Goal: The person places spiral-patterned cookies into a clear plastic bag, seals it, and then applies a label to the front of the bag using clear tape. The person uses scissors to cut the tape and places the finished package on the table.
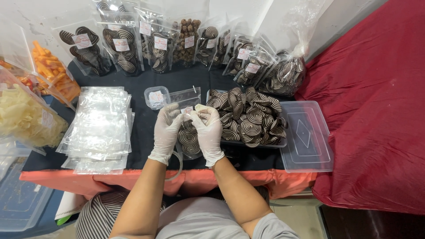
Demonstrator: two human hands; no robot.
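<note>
Fingers of both gloved hands, left hand [166, 128] and right hand [208, 129], pinch shut the top of a clear pouch [189, 139] of spiral cookies.

Both gloves [166, 130] are white. The cookies [250, 117] are dark brown with cream spiral stripes, sitting on a black tablecloth [146, 119] with a salmon-orange edge. Red cloth [372, 110] on the right, orange sticks [55, 73] and pale yellow chips [24, 117] left.

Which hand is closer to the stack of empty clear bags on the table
Left. The left hand is just right of the stack of empty bags, a short gap between them. The right hand is farther right, beside the tray of spiral cookies.
</note>
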